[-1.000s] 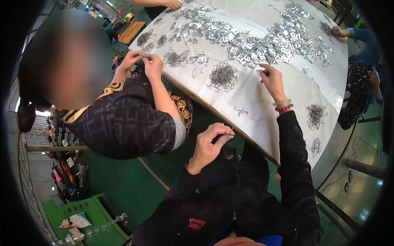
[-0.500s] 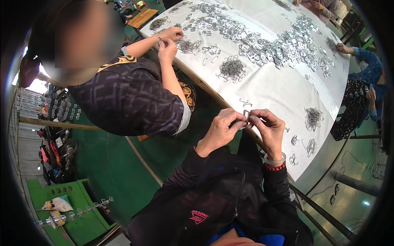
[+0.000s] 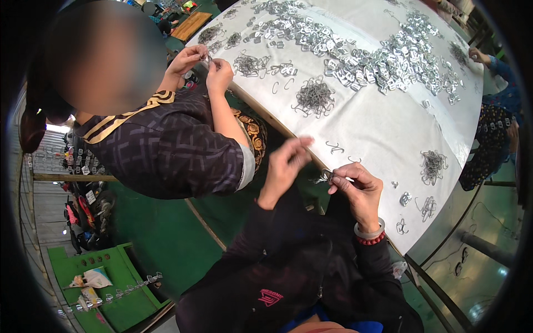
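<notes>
My right hand [image 3: 358,188] pinches a small metal piece [image 3: 327,175], a hook or buckle of bent wire and plate, just off the edge of the white-covered table [image 3: 383,144]. My left hand [image 3: 285,166] is raised beside it, apart from the piece, its fingertips smeared by motion. Whether it holds anything is unclear. Loose bent wire hooks [image 3: 335,147] lie on the cloth ahead of my hands. Farther off is a heap of wire hooks [image 3: 315,96], and another hook pile [image 3: 432,166] sits to the right.
Flat silvery buckles [image 3: 355,64] are spread across the table's far part. At left, a co-worker in a dark patterned shirt [image 3: 172,144] holds something small in both hands. Another person's sleeve [image 3: 502,77] shows at far right. A green board [image 3: 105,283] stands lower left.
My left hand has come away from the metal piece, moving left, while my right hand keeps it and sits slightly lower. The co-worker's hands have drawn back from the table and together.
</notes>
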`<state>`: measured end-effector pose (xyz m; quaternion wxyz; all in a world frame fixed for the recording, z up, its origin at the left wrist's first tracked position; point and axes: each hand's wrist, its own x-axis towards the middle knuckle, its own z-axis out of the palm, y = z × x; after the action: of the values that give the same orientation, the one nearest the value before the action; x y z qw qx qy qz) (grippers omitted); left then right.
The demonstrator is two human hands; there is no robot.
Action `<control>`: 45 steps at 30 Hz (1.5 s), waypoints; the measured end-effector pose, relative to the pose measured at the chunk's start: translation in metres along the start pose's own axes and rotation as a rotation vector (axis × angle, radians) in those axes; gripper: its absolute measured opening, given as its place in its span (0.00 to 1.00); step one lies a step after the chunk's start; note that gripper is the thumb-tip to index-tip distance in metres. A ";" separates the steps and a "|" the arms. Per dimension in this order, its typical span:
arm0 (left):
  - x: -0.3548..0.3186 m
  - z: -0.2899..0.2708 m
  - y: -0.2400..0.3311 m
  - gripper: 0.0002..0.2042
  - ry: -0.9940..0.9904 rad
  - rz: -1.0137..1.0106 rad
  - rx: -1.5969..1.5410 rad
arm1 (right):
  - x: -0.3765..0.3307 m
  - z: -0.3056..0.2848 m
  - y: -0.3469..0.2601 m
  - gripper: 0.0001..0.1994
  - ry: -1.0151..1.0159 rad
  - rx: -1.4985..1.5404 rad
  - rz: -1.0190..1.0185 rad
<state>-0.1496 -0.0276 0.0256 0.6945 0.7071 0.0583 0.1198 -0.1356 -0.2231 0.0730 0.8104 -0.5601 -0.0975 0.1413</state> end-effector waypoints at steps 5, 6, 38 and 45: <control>0.097 -0.019 -0.039 0.06 0.156 0.373 0.810 | 0.005 0.002 -0.001 0.08 -0.092 -0.017 0.027; 0.107 -0.019 -0.045 0.06 0.144 0.369 0.882 | 0.007 0.003 -0.001 0.07 -0.099 -0.017 0.031; -0.017 0.016 0.072 0.07 -0.030 0.428 0.421 | 0.009 0.027 -0.009 0.07 0.029 -0.062 -0.057; -0.015 0.009 0.075 0.04 0.014 0.273 0.198 | 0.032 -0.003 -0.031 0.08 -0.048 -0.230 -0.289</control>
<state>-0.1685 -0.0425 0.0985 0.5984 0.7724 -0.0218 0.2116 -0.1007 -0.2251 0.1009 0.7504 -0.6257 -0.2118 0.0244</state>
